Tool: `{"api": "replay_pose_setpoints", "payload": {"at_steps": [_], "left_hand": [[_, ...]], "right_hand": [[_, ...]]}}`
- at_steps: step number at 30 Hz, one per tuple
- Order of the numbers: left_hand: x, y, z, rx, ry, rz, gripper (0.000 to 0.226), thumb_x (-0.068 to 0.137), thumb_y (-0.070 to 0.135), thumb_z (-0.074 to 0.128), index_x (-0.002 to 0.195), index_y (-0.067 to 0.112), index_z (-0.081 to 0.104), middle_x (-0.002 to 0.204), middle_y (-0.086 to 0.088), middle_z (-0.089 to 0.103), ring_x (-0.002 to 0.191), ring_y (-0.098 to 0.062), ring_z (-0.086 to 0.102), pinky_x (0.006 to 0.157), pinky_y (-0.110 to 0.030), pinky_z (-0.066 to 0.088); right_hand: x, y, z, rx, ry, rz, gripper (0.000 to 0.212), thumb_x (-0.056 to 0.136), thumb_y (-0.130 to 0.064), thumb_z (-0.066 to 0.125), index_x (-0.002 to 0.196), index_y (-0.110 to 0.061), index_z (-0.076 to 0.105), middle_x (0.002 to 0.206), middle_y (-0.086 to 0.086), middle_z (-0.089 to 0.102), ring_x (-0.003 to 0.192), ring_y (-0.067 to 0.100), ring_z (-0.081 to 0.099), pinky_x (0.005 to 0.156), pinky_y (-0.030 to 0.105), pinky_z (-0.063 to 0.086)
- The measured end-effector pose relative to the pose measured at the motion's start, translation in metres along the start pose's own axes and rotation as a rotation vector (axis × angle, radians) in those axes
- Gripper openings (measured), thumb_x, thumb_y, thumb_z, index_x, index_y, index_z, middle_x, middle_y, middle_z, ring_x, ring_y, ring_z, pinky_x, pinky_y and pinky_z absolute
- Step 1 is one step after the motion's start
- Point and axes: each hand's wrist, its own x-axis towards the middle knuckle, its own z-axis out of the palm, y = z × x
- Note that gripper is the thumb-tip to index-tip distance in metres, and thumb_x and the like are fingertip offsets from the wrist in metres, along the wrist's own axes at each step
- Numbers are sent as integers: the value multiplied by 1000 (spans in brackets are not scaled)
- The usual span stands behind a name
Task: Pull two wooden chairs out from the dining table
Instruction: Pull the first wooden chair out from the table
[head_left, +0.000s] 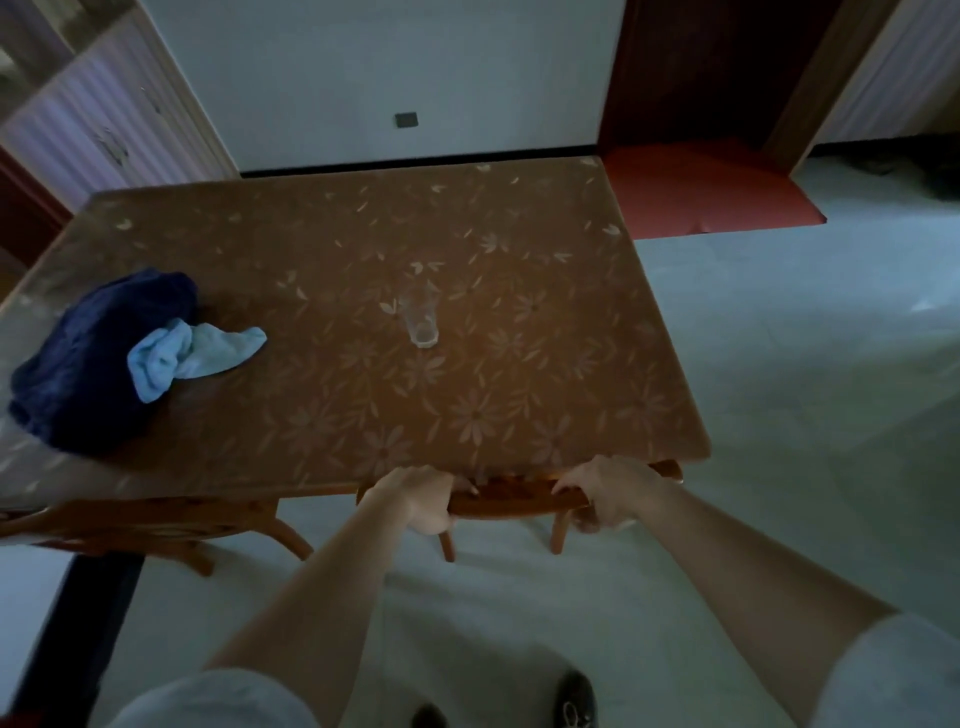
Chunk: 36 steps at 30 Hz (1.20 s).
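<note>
A wooden chair (514, 503) stands tucked under the near right edge of the dining table (597, 395); only its top rail and two back legs show. My left hand (423, 501) grips the left end of that rail. My right hand (608, 493) grips the right end. A second wooden chair (156, 525) is tucked under the table at the near left, with its curved back rail and a leg visible.
On the flower-patterned tabletop lie a dark blue cloth (88, 374), a light blue cloth (187, 356) and a clear glass (422, 322) near the middle. A red mat (701, 192) lies by the doorway at the back right. My shoes (574, 701) stand on the pale floor.
</note>
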Motion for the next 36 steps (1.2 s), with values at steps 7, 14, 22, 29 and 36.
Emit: {"api": "replay_pose_setpoints", "payload": {"at_steps": [7,14,22,29,36], "left_hand": [[-8,4,9,155,177,52,20,103,29,66,119,19,69,100,-3,71,100,-28,74,84,-38,55],[-56,12,14,118,334,151,37,101,29,69,137,34,65,123,5,77,109,-22,74,97,-41,58],[-109,46,52,8,374,209,39,102,22,70,139,29,65,128,3,76,116,-21,72,102,-38,55],[-161,57,123,-1,374,275,37,103,20,68,139,29,64,124,4,76,107,-16,73,98,-34,56],[-231,89,202,21,372,294,39,104,20,66,140,33,62,125,4,76,100,-17,74,92,-32,57]], "right_hand": [[-2,3,11,-159,156,-64,30,95,-36,66,124,-44,67,112,-4,79,104,27,76,91,43,59],[-38,3,23,-124,325,-139,27,97,-43,68,123,-38,69,108,-10,80,101,18,75,93,38,57],[-95,-12,55,-75,330,-156,15,95,-35,70,110,-35,69,95,-13,77,87,13,73,85,34,57],[-159,-60,132,-33,352,-114,14,99,-42,65,112,-36,68,97,-12,76,87,12,70,80,30,49],[-235,-96,208,-96,325,-77,23,103,-45,59,121,-34,66,104,-9,76,93,15,71,90,33,56]]}}
